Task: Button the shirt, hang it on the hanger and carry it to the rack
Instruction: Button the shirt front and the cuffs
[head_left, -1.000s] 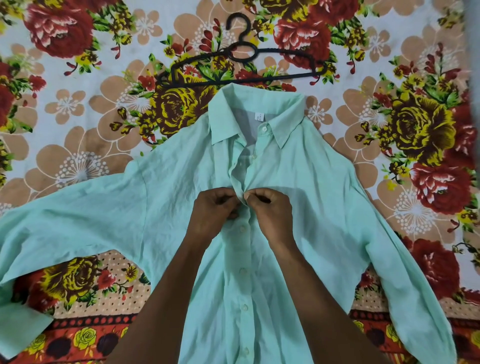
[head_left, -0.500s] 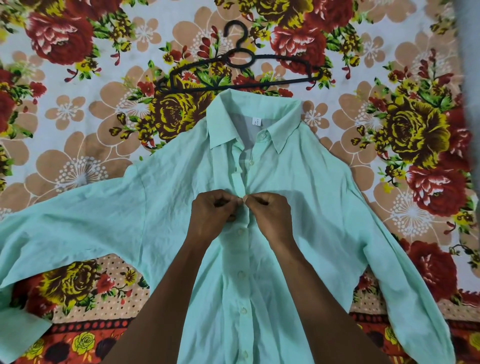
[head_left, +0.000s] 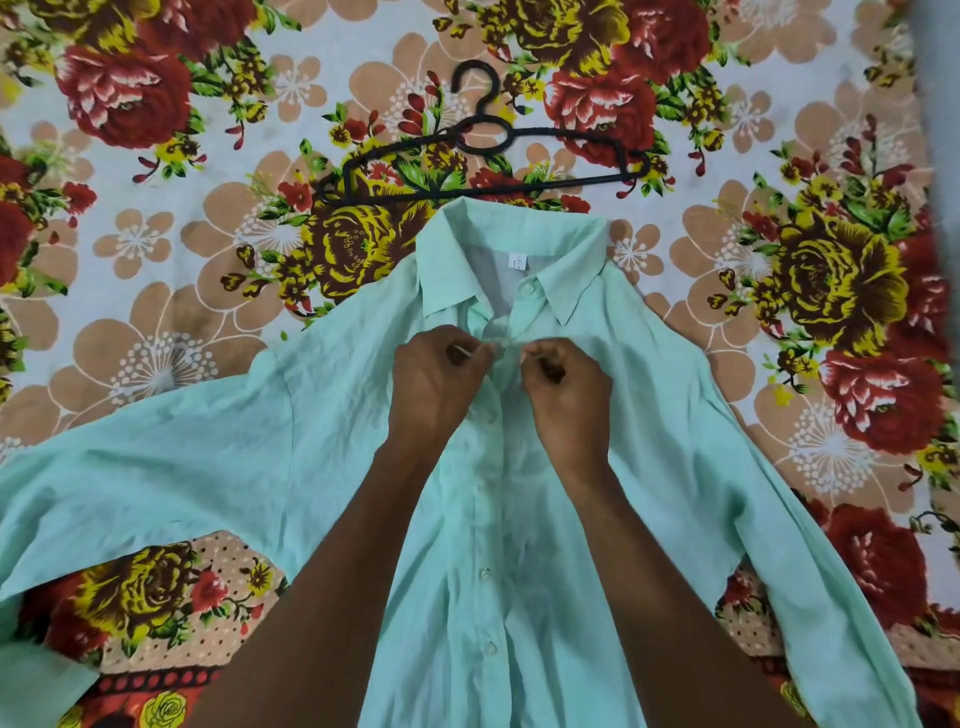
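Observation:
A mint-green long-sleeved shirt (head_left: 270, 441) lies face up on a floral bedsheet, sleeves spread wide. Several buttons run closed down its front placket. My left hand (head_left: 434, 384) and my right hand (head_left: 569, 395) sit side by side just below the collar. Each pinches one edge of the placket between thumb and fingers, at a button high on the chest. A black plastic hanger (head_left: 483, 156) lies flat on the sheet just beyond the collar, hook pointing away. The rack is not in view.
The floral bedsheet (head_left: 156, 234) covers the whole surface around the shirt. A grey edge (head_left: 943, 104) runs down the far right side of the view.
Both hands have moved up the placket toward the collar, from the mid-chest button to a higher one. The shirt and hanger lie as before.

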